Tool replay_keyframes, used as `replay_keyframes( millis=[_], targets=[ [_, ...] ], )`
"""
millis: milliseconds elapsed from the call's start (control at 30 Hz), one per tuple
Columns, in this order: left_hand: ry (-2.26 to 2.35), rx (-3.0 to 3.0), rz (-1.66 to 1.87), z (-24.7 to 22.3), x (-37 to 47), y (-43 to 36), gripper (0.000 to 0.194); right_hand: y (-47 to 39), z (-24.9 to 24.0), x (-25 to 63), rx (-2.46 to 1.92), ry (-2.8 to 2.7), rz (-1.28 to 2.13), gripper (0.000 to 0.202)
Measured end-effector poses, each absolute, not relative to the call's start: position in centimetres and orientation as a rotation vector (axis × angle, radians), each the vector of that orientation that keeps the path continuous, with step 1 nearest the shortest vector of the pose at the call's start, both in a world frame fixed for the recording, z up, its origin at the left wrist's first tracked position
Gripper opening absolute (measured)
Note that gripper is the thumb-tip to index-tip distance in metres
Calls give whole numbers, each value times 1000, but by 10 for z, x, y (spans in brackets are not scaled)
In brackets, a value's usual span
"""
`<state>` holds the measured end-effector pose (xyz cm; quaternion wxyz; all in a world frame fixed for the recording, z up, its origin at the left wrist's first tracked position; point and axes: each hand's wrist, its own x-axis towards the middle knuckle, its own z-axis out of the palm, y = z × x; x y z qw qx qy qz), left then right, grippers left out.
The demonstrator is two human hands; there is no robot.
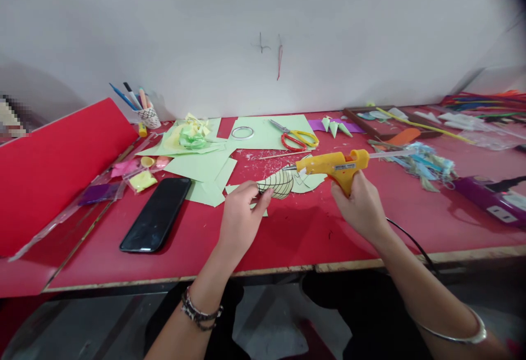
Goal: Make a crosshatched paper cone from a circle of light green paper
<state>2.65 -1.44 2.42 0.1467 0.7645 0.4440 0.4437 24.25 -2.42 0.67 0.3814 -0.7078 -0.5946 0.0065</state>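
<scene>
My left hand [245,206] pinches a curved piece of paper [281,183] that has dark crossing lines drawn on it. In my right hand [361,204] is a yellow hot glue gun [329,164], its fingers wrapped round the handle. A translucent glue stick [390,153] pokes out of the gun's back end. The nozzle points left, at the upper edge of the lined paper; whether it touches cannot be made out. Behind and beneath lie pale green paper cut-outs [309,182], partly covered by the gun and the held piece.
Scissors [296,134], a ring [243,132], green sheets [201,166] and paper cones [335,126] lie at the back. A phone [156,215] and clay packets [142,180] are left, near a red board [61,163]. Tassels [427,163] and a purple power strip [491,198] are right.
</scene>
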Motion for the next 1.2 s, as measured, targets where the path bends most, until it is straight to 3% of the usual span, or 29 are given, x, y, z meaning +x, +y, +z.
replay_keyframes(
  millis=[700, 867, 1200],
  targets=[
    [1273, 2218, 1251, 25, 25, -15, 40, -18, 0, 255, -1846, -1515, -20, 12],
    [1272, 2262, 1271, 25, 26, -15, 41, -13, 2, 278, -1905, -1449, -19, 23],
    [1241, 2210, 1251, 25, 27, -16, 40, -3, -12, 336, -2069, -1334, -164, 15]
  ],
)
